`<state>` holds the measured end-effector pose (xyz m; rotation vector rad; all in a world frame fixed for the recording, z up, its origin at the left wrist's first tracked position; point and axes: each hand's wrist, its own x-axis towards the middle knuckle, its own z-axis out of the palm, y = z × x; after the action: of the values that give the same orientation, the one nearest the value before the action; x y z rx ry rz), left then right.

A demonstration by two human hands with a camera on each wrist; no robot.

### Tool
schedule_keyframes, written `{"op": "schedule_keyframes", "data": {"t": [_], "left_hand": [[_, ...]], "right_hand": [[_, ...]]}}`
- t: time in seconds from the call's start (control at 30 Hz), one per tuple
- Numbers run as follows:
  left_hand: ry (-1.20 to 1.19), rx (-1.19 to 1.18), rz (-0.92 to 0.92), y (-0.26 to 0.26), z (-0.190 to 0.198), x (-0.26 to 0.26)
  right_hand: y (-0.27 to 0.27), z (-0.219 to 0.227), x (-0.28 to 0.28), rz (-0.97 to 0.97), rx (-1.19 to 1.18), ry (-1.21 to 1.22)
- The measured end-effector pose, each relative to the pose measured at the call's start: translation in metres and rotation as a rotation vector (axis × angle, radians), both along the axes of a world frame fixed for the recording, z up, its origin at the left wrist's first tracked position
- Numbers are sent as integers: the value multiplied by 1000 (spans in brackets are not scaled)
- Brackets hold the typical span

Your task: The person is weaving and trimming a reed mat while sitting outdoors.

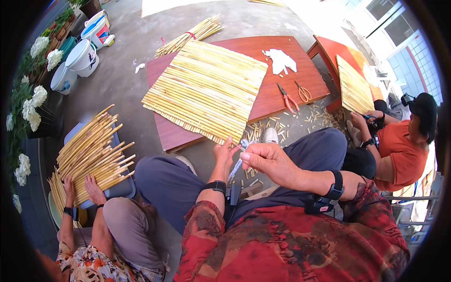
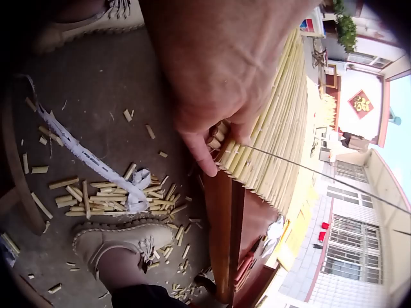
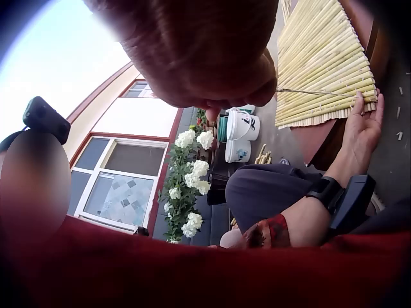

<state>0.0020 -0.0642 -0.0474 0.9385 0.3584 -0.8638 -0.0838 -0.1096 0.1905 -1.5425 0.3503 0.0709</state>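
A mat of straw-coloured reeds laid side by side (image 1: 206, 89) lies on a low reddish wooden table (image 1: 263, 107), its near corner reaching past the edge. My left hand (image 1: 224, 154) grips that corner, thumb on top and fingers at the edge and underneath, as the left wrist view shows. From there a thin string (image 2: 321, 172) runs taut to my right hand (image 1: 275, 164). Above and to the right of the corner, the right hand pinches the string between thumb and curled fingers. In the right wrist view the string (image 3: 314, 92) crosses over the mat's reeds.
Red-handled pliers (image 1: 287, 99), scissors (image 1: 304, 92) and white scraps (image 1: 282, 61) lie on the table. Cut reed pieces litter the floor around my shoe (image 2: 125, 240). A person at left handles loose reeds (image 1: 94, 150); another at right works on a second mat (image 1: 353, 85).
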Motion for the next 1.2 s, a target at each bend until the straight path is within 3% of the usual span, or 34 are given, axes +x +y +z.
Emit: {"op": "schedule_keyframes", "data": {"t": [0.17, 0.5, 0.57, 0.6, 0.63, 0.7, 0.73, 0.8, 0.93, 0.97, 1.07, 1.1, 1.17, 1.2], "left_hand": [[81, -24, 10, -2, -18, 0], [97, -188, 12, -10, -53, 6], [103, -256, -11, -16, -69, 7], [144, -287, -38, -15, -71, 9], [99, -117, -129, -5, -6, 6], [283, -24, -304, 4, -3, 5], [276, -15, -308, 6, 7, 5], [479, -98, -441, 11, 29, 5], [429, -191, -422, 20, 53, 3], [419, -183, -426, 21, 49, 4], [242, -207, -335, 22, 41, 7], [249, -181, -291, 21, 48, 9], [251, -153, -255, 19, 47, 12], [278, -182, -253, 19, 32, 17]], "right_hand": [[10, 4, 7, 92, -102, -10], [14, -3, 13, 63, -219, -66], [1, 1, 19, 65, -321, -166], [-9, 2, 21, 60, -502, -200], [-17, 7, 20, 47, -500, -205], [-34, 18, 10, 82, -891, -336], [-42, 24, 3, 73, -885, -341], [-55, 36, -16, 60, -650, -246], [-57, 45, -49, 168, -627, -39], [-56, 44, -56, 160, -623, -49], [-57, 47, -76, 461, -424, 196], [-58, 42, -83, 453, -420, 189], [-60, 30, -100, 437, -158, 361], [-60, 32, -106, 468, -239, 390]]}}
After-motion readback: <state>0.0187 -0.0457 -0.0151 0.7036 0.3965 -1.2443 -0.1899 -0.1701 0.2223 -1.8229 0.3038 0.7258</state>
